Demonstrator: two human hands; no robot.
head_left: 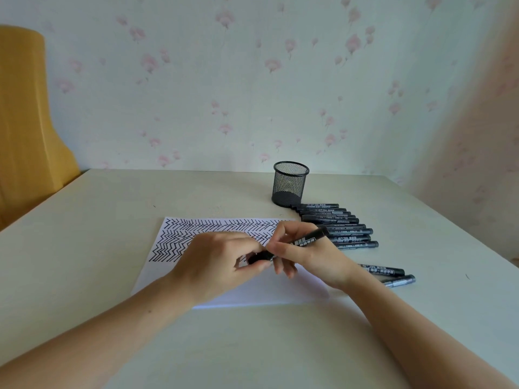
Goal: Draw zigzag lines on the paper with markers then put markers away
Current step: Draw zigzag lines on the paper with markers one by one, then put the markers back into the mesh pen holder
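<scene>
Frame centre, over paper | right hand grips marker, label unreadable | left hand pinches its cap

a home room: pink floral wallpaper behind a plain table.

Soft even daylight, faint shadows, slight softness, wide-angle bending at edges.

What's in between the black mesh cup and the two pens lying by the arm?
In the head view, a row of black markers lies side by side between the mesh cup and the two separate pens, then a bare bit of table.
</scene>
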